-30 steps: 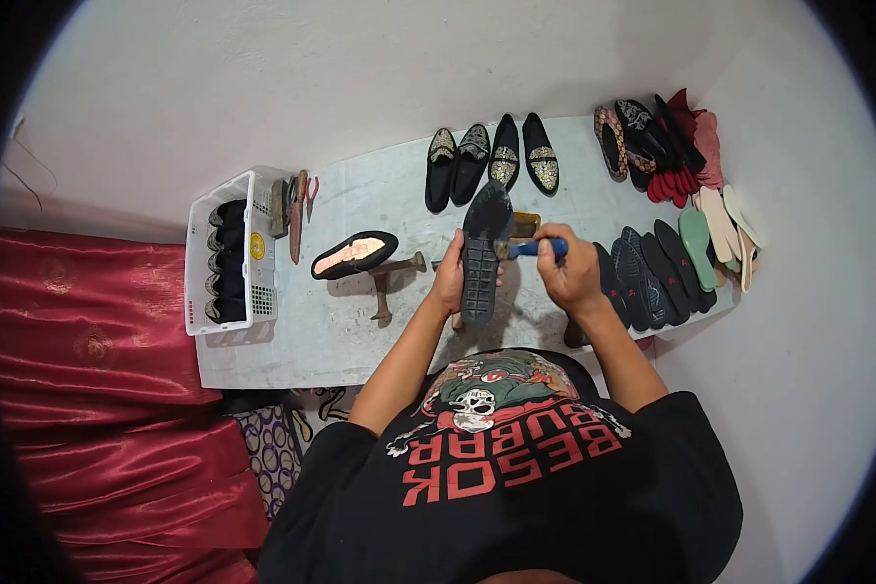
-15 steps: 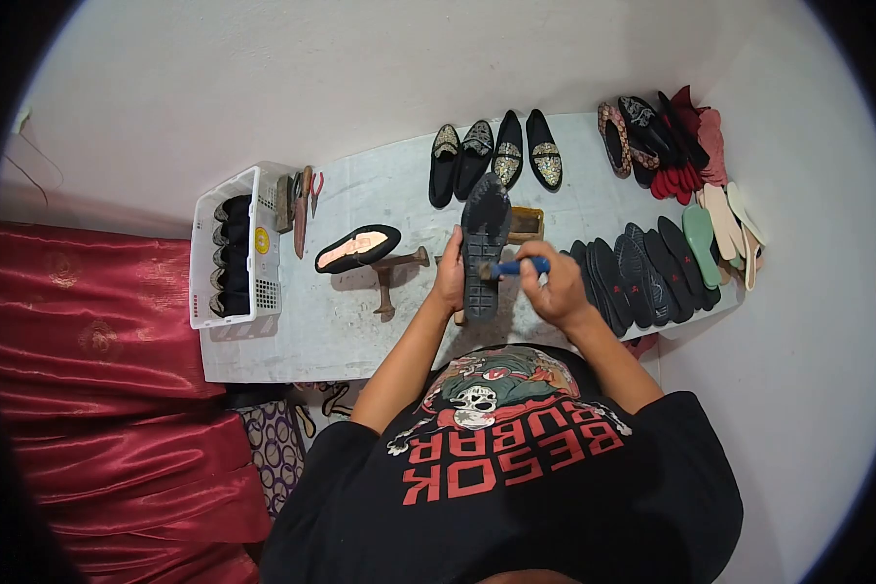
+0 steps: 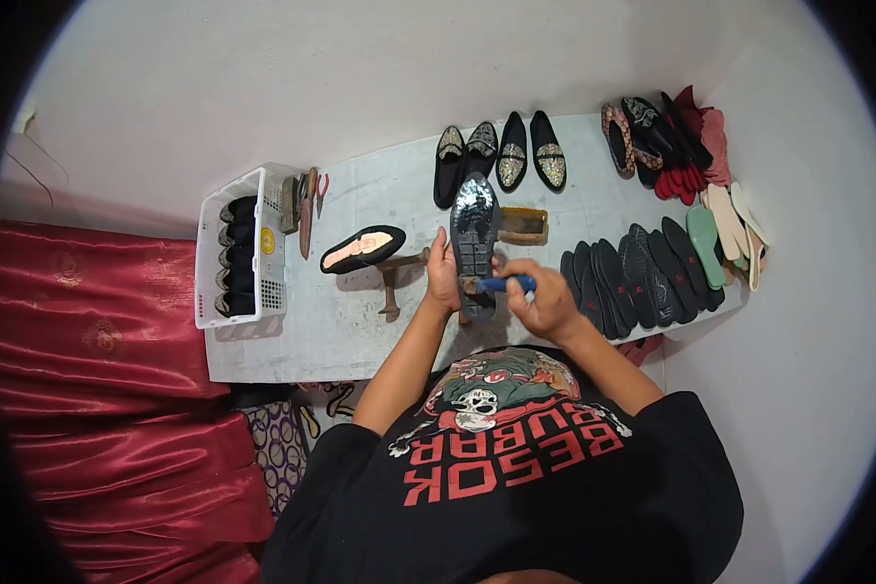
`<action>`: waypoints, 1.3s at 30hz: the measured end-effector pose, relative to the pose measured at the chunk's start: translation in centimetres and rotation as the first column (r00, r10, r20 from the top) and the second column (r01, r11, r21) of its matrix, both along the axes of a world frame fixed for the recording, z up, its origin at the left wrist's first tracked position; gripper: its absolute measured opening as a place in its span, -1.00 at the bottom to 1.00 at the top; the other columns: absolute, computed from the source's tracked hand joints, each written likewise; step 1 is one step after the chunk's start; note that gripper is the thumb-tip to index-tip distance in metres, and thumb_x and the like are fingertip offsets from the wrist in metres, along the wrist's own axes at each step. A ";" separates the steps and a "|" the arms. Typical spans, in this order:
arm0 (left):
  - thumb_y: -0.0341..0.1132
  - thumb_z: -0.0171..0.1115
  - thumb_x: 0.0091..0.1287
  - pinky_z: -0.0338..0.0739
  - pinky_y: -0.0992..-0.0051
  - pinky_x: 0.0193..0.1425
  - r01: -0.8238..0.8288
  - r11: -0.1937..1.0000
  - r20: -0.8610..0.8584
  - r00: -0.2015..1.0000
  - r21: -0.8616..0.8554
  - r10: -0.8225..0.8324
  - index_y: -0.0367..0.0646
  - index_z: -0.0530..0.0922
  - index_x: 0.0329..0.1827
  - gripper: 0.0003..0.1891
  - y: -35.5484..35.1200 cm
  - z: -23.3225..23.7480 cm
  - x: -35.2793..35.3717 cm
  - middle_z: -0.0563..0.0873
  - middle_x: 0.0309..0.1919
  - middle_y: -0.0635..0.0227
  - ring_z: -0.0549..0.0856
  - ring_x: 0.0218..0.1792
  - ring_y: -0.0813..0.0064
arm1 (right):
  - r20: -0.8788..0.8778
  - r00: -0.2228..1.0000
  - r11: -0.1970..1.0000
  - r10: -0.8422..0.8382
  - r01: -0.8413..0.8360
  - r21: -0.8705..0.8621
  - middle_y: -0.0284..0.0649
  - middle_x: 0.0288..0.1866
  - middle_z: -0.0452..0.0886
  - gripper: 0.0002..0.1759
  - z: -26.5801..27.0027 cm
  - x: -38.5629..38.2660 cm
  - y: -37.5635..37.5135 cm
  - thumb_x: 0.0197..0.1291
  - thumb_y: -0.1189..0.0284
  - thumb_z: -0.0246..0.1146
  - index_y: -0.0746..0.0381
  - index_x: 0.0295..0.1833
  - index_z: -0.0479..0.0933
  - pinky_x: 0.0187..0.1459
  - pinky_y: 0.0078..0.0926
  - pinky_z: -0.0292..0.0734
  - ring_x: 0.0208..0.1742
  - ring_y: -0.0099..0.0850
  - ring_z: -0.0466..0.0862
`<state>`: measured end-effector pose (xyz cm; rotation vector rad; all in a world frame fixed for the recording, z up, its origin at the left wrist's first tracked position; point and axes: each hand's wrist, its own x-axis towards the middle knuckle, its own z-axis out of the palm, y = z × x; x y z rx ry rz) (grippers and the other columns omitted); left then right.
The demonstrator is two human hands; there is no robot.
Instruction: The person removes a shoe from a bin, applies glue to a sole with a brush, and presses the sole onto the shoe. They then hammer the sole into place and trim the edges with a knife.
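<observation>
Clamping a blue-handled tool [image 3: 506, 284], the right hand [image 3: 547, 302] has its grip closed fully round the handle, the working end laid on the heel part of an upturned black shoe [image 3: 475, 234]. The left hand [image 3: 445, 275] wraps the shoe's edge from nine o'clock, fingers curled tight on it, apparently to steady it sole-up so the tread faces the tool. That shoe sits at the middle of the worktop [image 3: 311, 331], toe pointing to twelve o'clock, seemingly propped on a stand I cannot see clearly. Just past its toe, at one o'clock, lies a small brown box [image 3: 526, 225], and beyond it four embellished black loafers [image 3: 501, 156] line up. At three o'clock a row of black outsoles [image 3: 628, 277] is fanned within arm's reach. At nine o'clock a black shoe with a pink insole [image 3: 360, 250] rests by an iron last stand [image 3: 391, 284], with pliers [image 3: 319, 189] and a white basket [image 3: 271, 263] farther out.
</observation>
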<state>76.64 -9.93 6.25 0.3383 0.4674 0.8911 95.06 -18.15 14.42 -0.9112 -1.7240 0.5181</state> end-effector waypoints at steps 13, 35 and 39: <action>0.26 -0.38 0.65 0.74 0.23 0.01 0.004 0.992 -0.027 1.000 0.125 -0.001 -0.25 0.56 0.36 -0.22 1.5 -0.9 -0.5 0.78 -0.09 0.16 0.79 -0.15 0.28 | 0.119 0.988 0.994 0.099 -0.092 -0.057 -0.06 -0.30 0.68 -0.85 0.6 0.6 -0.3 0.34 0.47 0.28 0.31 -0.07 0.55 -0.27 -0.17 0.63 -0.37 -0.06 0.73; 0.30 -0.22 0.65 0.81 0.25 -0.09 0.155 0.987 -0.115 0.982 0.044 -0.149 -0.20 0.63 0.22 -0.28 1.2 -1.9 1.4 0.81 -0.14 0.19 0.84 -0.19 0.27 | 0.051 0.903 0.899 -0.427 0.430 -0.087 -0.18 -0.37 0.62 -0.80 1.9 5.2 4.3 0.54 0.42 0.19 0.33 0.07 0.60 -0.33 -0.43 0.51 -0.43 -0.42 0.62; 0.30 -0.26 0.65 0.77 0.22 -0.03 0.123 0.992 -0.131 0.984 0.016 -0.120 -0.22 0.59 0.28 -0.26 0.7 -3.0 0.4 0.80 -0.10 0.11 0.81 -0.18 0.22 | -0.019 0.819 0.813 -0.573 0.565 -0.141 -0.06 -0.26 0.69 -0.76 2.3 7.5 5.1 0.54 0.38 0.22 0.33 0.10 0.59 -0.33 -0.33 0.56 -0.41 -0.26 0.68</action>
